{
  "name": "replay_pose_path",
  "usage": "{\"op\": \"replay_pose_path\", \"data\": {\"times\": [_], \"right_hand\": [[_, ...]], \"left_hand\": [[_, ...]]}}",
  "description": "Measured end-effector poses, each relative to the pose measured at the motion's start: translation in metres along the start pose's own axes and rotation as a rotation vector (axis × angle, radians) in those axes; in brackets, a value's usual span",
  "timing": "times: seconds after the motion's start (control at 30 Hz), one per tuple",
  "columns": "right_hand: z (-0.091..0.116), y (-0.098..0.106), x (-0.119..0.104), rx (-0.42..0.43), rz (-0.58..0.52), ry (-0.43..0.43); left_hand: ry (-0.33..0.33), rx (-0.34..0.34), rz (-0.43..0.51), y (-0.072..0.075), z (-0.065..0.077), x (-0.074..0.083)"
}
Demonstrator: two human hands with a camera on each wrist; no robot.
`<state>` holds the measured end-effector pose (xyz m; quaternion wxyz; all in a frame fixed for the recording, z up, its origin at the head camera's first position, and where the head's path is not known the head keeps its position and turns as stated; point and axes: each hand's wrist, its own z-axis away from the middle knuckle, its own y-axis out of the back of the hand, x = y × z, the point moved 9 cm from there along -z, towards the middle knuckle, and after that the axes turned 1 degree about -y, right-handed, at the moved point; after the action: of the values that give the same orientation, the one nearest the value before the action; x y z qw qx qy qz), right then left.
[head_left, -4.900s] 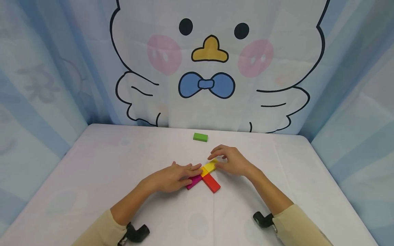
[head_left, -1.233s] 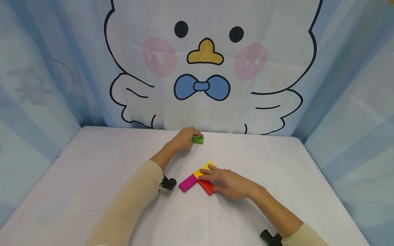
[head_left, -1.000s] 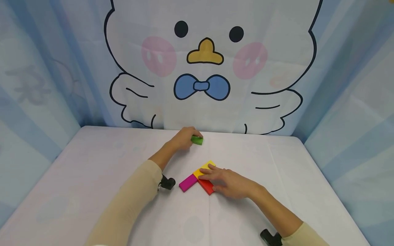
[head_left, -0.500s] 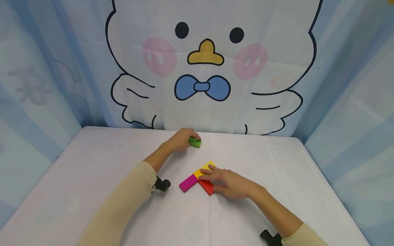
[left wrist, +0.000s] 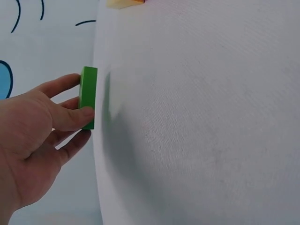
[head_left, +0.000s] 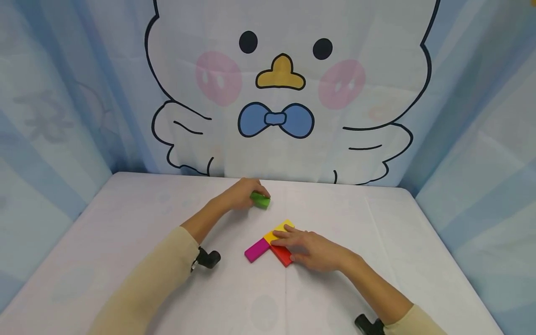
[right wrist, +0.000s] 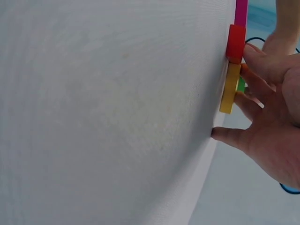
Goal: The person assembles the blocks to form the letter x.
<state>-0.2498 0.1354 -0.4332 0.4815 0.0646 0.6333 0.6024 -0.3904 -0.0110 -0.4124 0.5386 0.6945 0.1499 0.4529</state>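
Note:
My left hand [head_left: 242,194] pinches a green block [head_left: 260,200] between thumb and fingers, toward the back of the table. In the left wrist view a gap and a shadow lie between the green block [left wrist: 88,89] and the tabletop. A yellow block [head_left: 269,236], a magenta block [head_left: 257,250] and a red block [head_left: 281,253] meet at one corner mid-table. Across the yellow and red ones rests my right hand [head_left: 311,250], fingers extended over the yellow, thumb at the red one's side. Part of both blocks is hidden beneath it.
A pale cloth covers the table [head_left: 343,288]. Behind it hangs a curtain [head_left: 377,83] printed with a cartoon face and a blue bow tie, and more curtain closes both sides. Black wrist cameras [head_left: 209,258] stick out near each sleeve.
Earlier, the green block lay at the back while both hands touched the coloured blocks. Since then my left hand has gripped it and brought it nearer and leftward. Lately the right hand stays still.

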Motion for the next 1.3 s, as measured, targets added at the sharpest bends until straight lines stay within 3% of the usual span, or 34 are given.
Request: {"op": "replay_pose_path", "data": {"times": [0.2, 0.6, 1.3], "right_hand": [[0.000, 0.001, -0.001, 0.002, 0.009, 0.010], [-0.001, 0.001, -0.002, 0.001, 0.024, 0.015], [-0.001, 0.002, -0.004, 0.008, 0.011, 0.017]], "left_hand": [[-0.056, -0.055, 0.032, -0.001, 0.011, 0.008], [-0.126, -0.217, 0.047, -0.016, 0.028, 0.028], [-0.150, -0.268, 0.094, -0.026, 0.036, 0.032]]}}
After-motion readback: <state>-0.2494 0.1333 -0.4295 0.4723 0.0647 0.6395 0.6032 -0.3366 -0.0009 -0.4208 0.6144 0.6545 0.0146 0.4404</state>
